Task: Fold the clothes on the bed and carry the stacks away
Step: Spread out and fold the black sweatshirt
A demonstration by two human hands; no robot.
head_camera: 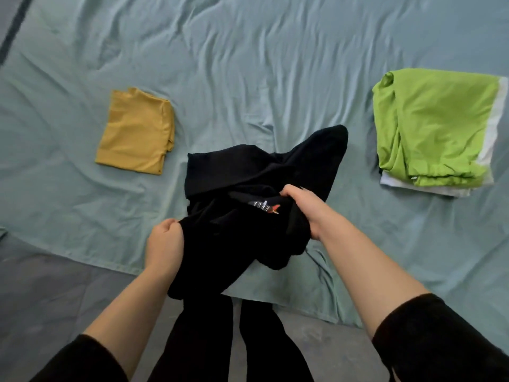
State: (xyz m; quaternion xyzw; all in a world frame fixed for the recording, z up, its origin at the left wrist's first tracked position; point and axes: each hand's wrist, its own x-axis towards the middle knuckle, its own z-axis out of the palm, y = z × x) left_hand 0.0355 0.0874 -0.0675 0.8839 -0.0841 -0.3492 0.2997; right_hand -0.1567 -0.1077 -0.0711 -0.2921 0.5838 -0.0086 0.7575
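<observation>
Seemingly gripped, black garment [249, 172] between left hand [164, 244], right hand [306, 208]

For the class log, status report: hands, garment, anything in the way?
Both grip the black garment: left hand, right hand. Garment bunched, not yet folded. Off to the sides: yellow folded top, green stack; nothing blocking.

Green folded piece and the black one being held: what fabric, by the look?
Green garment: probably thin, smooth synthetic; slight sheen, fine soft creases. Black garment: matte knit, maybe cotton; faint ribbing, no shine. Neither certain.
</observation>
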